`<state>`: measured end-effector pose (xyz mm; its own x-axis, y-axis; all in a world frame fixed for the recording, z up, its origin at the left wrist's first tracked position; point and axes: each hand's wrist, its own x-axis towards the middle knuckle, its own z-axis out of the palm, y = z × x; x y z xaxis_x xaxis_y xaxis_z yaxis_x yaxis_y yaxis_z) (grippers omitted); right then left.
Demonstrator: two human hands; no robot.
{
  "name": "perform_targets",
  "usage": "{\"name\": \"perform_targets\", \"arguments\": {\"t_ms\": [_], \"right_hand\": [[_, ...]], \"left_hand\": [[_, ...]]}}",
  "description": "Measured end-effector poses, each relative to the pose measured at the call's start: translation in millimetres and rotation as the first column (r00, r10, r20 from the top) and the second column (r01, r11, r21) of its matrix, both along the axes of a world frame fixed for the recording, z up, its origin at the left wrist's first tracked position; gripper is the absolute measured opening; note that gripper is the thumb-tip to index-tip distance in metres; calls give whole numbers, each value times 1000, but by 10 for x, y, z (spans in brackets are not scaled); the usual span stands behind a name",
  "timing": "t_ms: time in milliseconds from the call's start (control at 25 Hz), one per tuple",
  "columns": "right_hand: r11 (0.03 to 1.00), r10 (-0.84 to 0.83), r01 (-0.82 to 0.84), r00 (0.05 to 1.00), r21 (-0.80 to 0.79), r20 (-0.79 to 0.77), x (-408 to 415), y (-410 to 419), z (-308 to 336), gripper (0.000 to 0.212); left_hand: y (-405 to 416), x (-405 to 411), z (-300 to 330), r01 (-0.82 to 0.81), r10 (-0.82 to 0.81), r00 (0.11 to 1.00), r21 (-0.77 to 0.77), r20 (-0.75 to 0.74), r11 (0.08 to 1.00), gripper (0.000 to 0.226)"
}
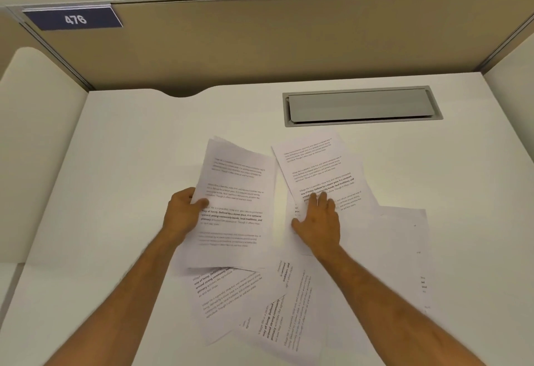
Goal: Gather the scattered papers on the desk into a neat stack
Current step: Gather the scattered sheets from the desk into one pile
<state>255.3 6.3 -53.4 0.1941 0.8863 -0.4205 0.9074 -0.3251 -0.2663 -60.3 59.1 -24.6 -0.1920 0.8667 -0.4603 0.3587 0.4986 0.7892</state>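
Observation:
My left hand (185,209) grips the left edge of a small bundle of printed sheets (237,200), held lifted and tilted above the white desk (130,163). My right hand (319,218) lies flat, fingers spread, on a printed sheet (318,169) lying askew to the right. More printed papers (260,305) lie overlapping at odd angles near the front edge, partly under my arms. A blank-side sheet (398,250) lies at the right.
A grey cable-tray lid (361,105) is set into the desk behind the papers. A beige partition (289,41) with a blue "476" plate (75,18) closes the back. Low white side panels flank the desk. Plants stand beyond the partition.

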Motion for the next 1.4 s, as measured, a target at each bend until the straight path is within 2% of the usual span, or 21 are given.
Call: {"name": "perform_targets", "arguments": {"t_ms": [80, 200, 320, 400, 440, 560, 720, 760, 840, 920, 1080, 1200, 1240, 1400], "right_hand": [[999, 32, -32, 997, -6, 72, -44, 8, -43, 76], [995, 68, -81, 977, 56, 202, -98, 15, -55, 52], [976, 71, -107, 980, 188, 186, -31, 29, 14, 35], [972, 25, -43, 997, 231, 79, 82, 66, 26, 34], [971, -21, 25, 1000, 237, -21, 125, 72, 37, 33], [940, -214, 284, 921, 188, -325, 174, 43, 90, 23], [899, -394, 438, 821, 13, -413, 234, -5, 84, 19], [891, -427, 453, 804, -40, -414, 231, -13, 91, 25], [919, -385, 391, 850, -60, -361, 201, -31, 70, 46], [958, -272, 286, 923, 13, -273, 165, -48, 26, 54], [965, -238, 257, 940, 49, -245, 161, -67, 43, 31], [965, -189, 238, 923, 110, -335, 128, -36, 312, 10], [968, -144, 212, 907, 133, -395, 66, -37, 455, 12], [993, 111, -81, 855, 82, -507, -553, -200, 977, 61]], "left_hand": [[-97, -23, -35, -64, 67, 992, -33, 103, 997, 17], [-253, -26, -99, -115, 123, 981, -60, 152, 992, 18], [-400, 16, -124, -119, 128, 978, -63, 165, 991, 20], [-473, 59, -117, -117, 125, 976, -58, 176, 991, 21], [-504, 76, -106, -118, 126, 975, -56, 183, 991, 22], [-567, 105, -64, -119, 127, 973, -56, 191, 991, 23], [-623, 124, 0, -106, 116, 975, -60, 189, 993, 22], [-635, 121, 8, -104, 113, 976, -60, 184, 993, 22], [-673, 108, -1, -105, 114, 979, -64, 171, 992, 22], [-726, 86, -36, -110, 119, 981, -67, 154, 992, 22], [-818, 50, -76, -125, 133, 979, -60, 158, 990, 24], [-831, 101, -14, -125, 131, 966, -37, 224, 991, 29], [-830, 136, 21, -132, 135, 955, -31, 265, 991, 31], [-810, 293, 225, -156, 153, 894, -27, 422, 987, 33]]}}
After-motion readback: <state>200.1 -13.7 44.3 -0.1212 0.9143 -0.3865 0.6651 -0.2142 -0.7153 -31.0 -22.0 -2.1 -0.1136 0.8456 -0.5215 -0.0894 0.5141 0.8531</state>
